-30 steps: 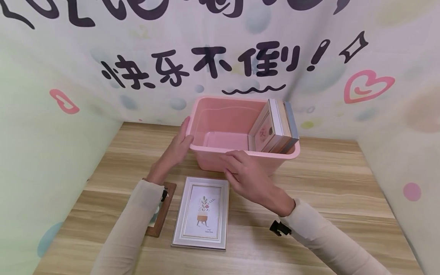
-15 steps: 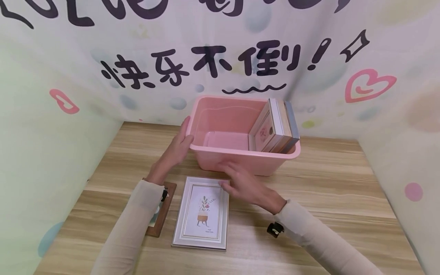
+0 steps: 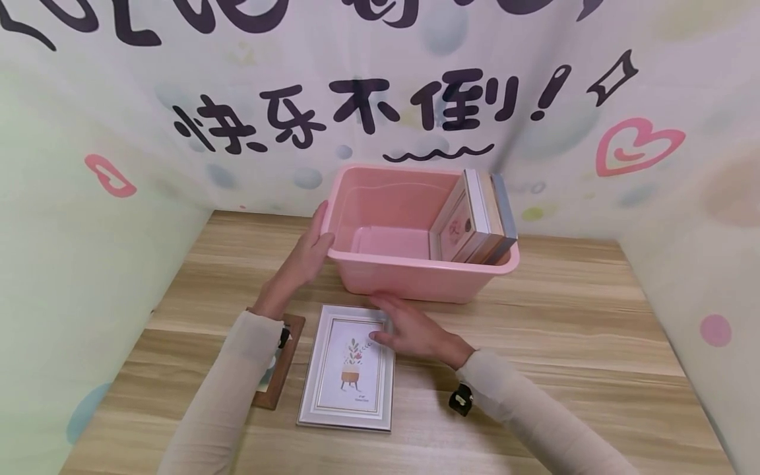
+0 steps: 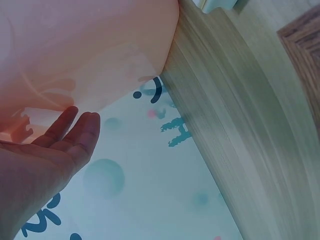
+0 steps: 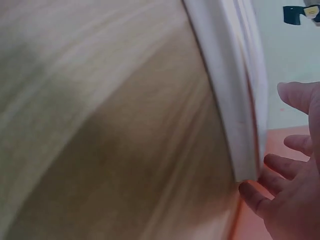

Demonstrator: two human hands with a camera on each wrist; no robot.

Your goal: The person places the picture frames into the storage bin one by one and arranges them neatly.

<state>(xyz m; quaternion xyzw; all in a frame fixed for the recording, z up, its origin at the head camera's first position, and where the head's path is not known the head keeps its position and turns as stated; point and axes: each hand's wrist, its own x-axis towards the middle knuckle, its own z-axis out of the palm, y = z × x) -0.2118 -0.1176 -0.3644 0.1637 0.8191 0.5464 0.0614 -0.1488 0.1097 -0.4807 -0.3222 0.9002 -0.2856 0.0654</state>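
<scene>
A pink plastic bin (image 3: 410, 280) stands near the back of the wooden table. My left hand (image 3: 304, 254) lies against its left end, and in the left wrist view its nearly straight fingers (image 4: 82, 137) rest by the bin's wall. A white picture frame (image 3: 315, 389) with a potted-plant print lies flat in front of the bin. My right hand (image 3: 415, 330) is at that frame's far right corner, thumb above its face and fingers stretched past the far edge. In the right wrist view the fingers (image 5: 280, 167) reach around the frame's corner, loosely spread.
Several picture frames (image 3: 475, 218) stand upright at the right end inside the bin. A brown wooden frame (image 3: 282, 369) lies left of the white one, partly covered by my left sleeve. A printed cloth (image 3: 380, 145) hangs behind the table.
My right hand has left the bin's front rim and come down and toward me to the white picture frame, its fingers uncurling. My left hand has stayed at the bin's left end.
</scene>
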